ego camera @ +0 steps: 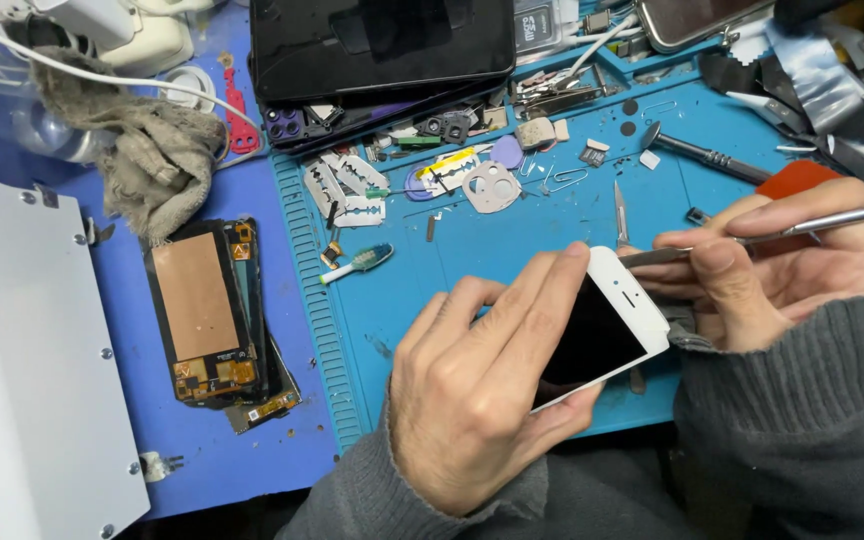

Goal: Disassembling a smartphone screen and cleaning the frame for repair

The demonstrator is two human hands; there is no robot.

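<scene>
L fingers curl over the white phone, index and middle laid along its top edge w/ tips near the upper corner, thumb tucked under the lower edge: a wrap-and-pinch hold. Left hand shows its back to the cam, knuckles up, wrist bent, grey knit sleeve running down to the bottom edge. Phone sits tilted, dark screen facing up, earpiece end pointing up-right, held just above the front part of the blue work mat.

R fingers pinch a thin metal pry tool; thumb and index pressed together on the shaft, other fingers folded beneath. Flat tip of the tool touches the phone's top corner, handle runs out to the right edge. Right hand lies palm-inward, wrist coming in from the right, grey sleeve too.

Around: a small toothbrush w/ teal bristles on the mat, left of the hands. Razor blades and loose small parts further back. A camera-hole bezel near them. Stack of dismantled screen assemblies w/ copper backing lies on the blue surface well left of the mat. Grey rag up-left, white metal panel at far left. Dark tablets stacked at top. A metal scalpel lies just behind the phone.
</scene>
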